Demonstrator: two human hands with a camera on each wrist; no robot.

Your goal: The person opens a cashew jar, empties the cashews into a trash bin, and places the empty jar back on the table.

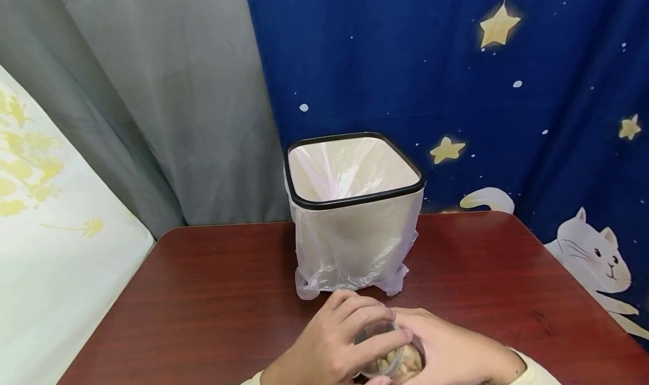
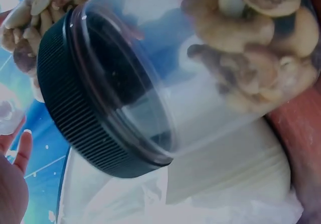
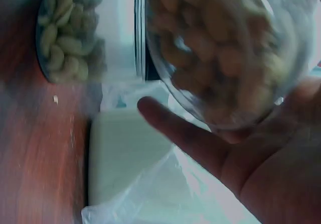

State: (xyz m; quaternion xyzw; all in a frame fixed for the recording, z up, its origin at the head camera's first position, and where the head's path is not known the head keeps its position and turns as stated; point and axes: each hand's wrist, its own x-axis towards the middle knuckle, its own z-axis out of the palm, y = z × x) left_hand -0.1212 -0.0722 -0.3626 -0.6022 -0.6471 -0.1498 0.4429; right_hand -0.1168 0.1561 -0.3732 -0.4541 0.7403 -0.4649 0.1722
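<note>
In the head view, both hands meet low in front of the bin. My left hand (image 1: 329, 340) curls its fingers over a clear round plastic piece (image 1: 372, 331); whether it is a cup or a lid I cannot tell. My right hand (image 1: 446, 345) wraps round a clear container of cashews (image 3: 220, 58), its index finger stretched along the underside in the right wrist view. Under and between the hands stands a clear jar (image 2: 170, 103) with a black ribbed lid (image 2: 85, 103) on it and cashews inside. The hands hide most of this jar from the head.
A white bin (image 1: 355, 233) with a black rim and a thin plastic liner stands at the back of the red-brown table (image 1: 218, 295). A small crumb (image 3: 55, 99) lies near the jar. Grey and starry blue curtains (image 1: 355, 52) hang behind.
</note>
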